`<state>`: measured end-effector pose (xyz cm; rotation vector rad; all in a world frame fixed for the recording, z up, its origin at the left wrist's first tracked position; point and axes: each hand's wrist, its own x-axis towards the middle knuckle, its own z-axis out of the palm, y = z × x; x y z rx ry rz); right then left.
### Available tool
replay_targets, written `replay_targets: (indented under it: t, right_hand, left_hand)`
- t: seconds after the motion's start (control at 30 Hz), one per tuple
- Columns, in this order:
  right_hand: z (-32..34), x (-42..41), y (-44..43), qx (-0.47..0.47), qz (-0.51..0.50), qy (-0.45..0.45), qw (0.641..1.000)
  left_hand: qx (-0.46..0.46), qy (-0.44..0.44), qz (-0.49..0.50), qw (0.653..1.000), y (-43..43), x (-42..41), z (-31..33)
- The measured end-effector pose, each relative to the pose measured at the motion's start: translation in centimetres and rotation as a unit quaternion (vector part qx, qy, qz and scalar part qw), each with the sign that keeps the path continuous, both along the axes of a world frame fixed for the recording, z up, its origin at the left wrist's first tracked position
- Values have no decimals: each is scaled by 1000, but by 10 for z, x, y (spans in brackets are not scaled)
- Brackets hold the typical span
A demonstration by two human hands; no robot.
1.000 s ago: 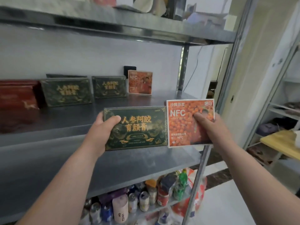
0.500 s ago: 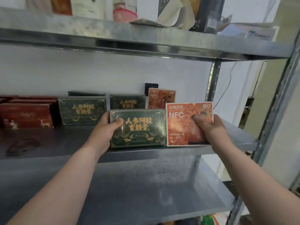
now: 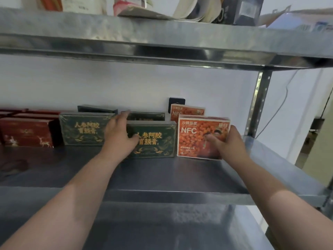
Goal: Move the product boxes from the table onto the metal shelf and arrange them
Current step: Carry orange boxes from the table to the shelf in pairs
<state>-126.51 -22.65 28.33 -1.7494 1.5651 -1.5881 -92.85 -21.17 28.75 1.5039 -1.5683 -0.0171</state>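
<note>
The green box (image 3: pixel 156 141) stands on its long edge on the shelf (image 3: pixel 162 177), long axis running left to right, its bottom edge seemingly down on the metal. The left hand (image 3: pixel 119 136) grips its left end, thumb across the front face and fingers reaching over the top corner towards the back. Just beside it on the right, touching or nearly so, the orange box (image 3: pixel 196 134) stands upright, and the right hand (image 3: pixel 228 141) clamps its right edge with the thumb on the front. Each box sits directly in front of its twin, rear green (image 3: pixel 146 116) and rear orange (image 3: pixel 185 110), so the coming push is probably straight back, each hand already at its own box's outer end
</note>
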Motion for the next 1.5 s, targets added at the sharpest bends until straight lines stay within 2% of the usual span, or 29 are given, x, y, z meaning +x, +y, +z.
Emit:
replay_targets:
  t: [0.07, 0.1, 0.13, 0.2, 0.27, 0.37, 0.47, 0.67, 1.03, 1.37, 1.5]
  right_hand:
    - [0, 0, -7, -16, 19, -1, 1000]
    - [0, -1, -11, -16, 28, 4, 999]
    - [0, -1, -15, -17, 31, 22, 999]
    - [4, -3, -22, -17, 16, 107, 994]
    - [9, -2, -30, -4, 8, 162, 987]
    - [13, 8, -47, 15, -30, 198, 980]
    - [14, 21, -65, 29, -68, 205, 976]
    - [9, 40, -88, 51, -122, 191, 973]
    - [-3, 46, -99, 27, -90, 167, 982]
    - [-9, 36, -93, 35, -70, 207, 975]
    - [-8, 35, -86, -12, -80, 153, 985]
  left_hand:
    - [-24, -217, 38, 975, 5, -15, 5]
    - [-23, -288, 45, 956, 4, -23, 6]
    - [-15, -328, 48, 943, 2, -29, 8]
    - [0, -355, 56, 933, -5, -37, 9]
    - [3, -355, 67, 933, -14, -38, 8]
    - [17, -338, 72, 938, -29, -35, 5]
    - [31, -307, 71, 948, -40, -34, -2]
    - [-2, -286, 74, 955, -53, -27, -18]
    - [-1, -304, 87, 949, -58, -28, -23]
    - [-15, -310, 88, 947, -50, -27, -24]
    - [-54, -312, 91, 944, -43, -28, -23]
